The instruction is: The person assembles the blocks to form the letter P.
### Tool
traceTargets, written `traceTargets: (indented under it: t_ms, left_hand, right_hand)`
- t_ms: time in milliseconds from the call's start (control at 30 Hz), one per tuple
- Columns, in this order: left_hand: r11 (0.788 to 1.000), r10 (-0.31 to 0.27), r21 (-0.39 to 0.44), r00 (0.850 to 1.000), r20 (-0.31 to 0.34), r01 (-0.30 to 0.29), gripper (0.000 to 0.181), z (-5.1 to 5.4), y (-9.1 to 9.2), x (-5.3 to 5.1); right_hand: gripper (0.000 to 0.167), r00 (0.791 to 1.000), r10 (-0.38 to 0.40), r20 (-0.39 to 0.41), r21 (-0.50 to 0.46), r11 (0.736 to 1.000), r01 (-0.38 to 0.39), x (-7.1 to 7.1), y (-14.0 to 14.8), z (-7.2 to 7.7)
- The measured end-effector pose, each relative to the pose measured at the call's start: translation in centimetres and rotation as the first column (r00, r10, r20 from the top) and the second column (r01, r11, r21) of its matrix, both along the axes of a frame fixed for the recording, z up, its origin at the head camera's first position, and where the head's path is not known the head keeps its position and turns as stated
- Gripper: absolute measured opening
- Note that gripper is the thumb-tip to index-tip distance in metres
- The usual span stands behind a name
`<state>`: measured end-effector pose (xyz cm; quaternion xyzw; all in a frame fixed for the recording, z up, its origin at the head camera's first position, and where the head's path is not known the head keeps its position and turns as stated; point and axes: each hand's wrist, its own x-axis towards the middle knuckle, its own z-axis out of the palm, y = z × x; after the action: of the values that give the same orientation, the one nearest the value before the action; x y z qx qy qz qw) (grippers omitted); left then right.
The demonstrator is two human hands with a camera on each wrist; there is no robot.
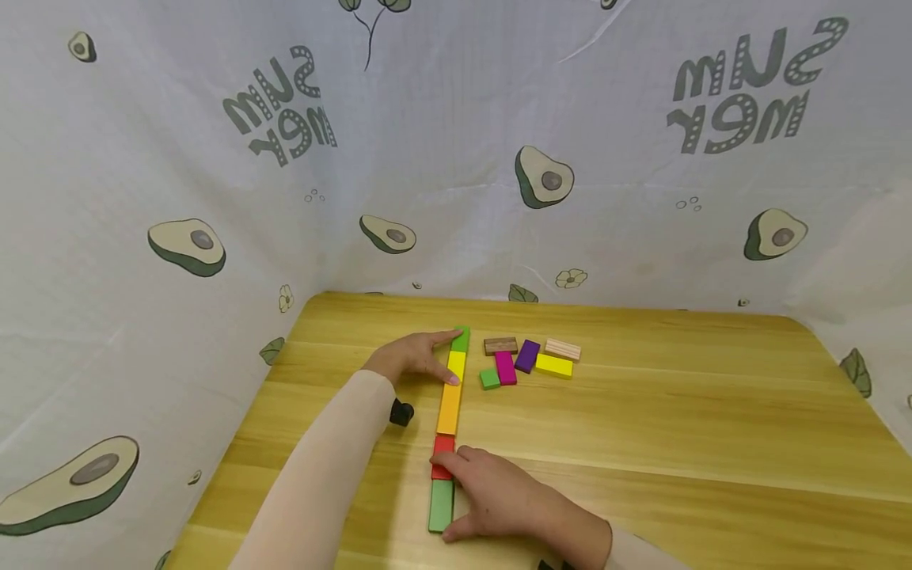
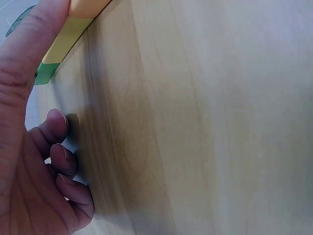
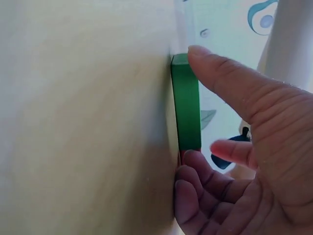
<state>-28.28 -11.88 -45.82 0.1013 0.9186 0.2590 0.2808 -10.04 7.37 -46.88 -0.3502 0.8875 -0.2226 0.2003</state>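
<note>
Five flat blocks lie end to end in one line: bright green (image 1: 462, 342) at the far end, then yellow (image 1: 457, 362), orange (image 1: 450, 412), red (image 1: 443, 471) and darker green (image 1: 441, 508). My left hand (image 1: 412, 356) spans the far part, index finger on the bright green block and thumb where yellow meets orange; its other fingers bend loosely in the left wrist view. At the near part, my right hand (image 1: 502, 497) touches the red block with its index finger, its thumb at the darker green block's near end. The right wrist view shows that thumb against the green block (image 3: 187, 103).
Right of the line's far half lie loose blocks: brown (image 1: 501, 346), magenta (image 1: 505, 368), small green (image 1: 489, 379), purple (image 1: 528, 356), yellow (image 1: 554, 366) and light wood (image 1: 563, 350). A patterned cloth (image 1: 442, 174) hangs behind and left of the wooden table (image 1: 641, 412).
</note>
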Motion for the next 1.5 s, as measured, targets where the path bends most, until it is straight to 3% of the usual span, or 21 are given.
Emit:
traceTargets:
  t_ms: [133,467,1500]
  left_hand:
    - [1.000,-0.003,-0.005,1.000,0.000,0.003,0.099,0.0,0.1,-0.1]
    - [1.000,-0.024,-0.017,1.000,-0.004,0.024,0.100,-0.1,0.0,-0.4]
    - [1.000,-0.013,-0.006,1.000,-0.002,0.013,0.100,0.2,-0.2,-0.2]
  right_hand:
    - [0.084,1.000,-0.010,-0.008,-0.002,1.000,0.010,-0.1,0.0,-0.2]
    - [0.072,0.997,0.039,-0.071,-0.020,0.999,-0.041,-0.5,-0.3,-0.7]
    - [0.075,0.998,-0.027,-0.061,-0.009,1.000,0.026,0.0,-1.0,-0.8]
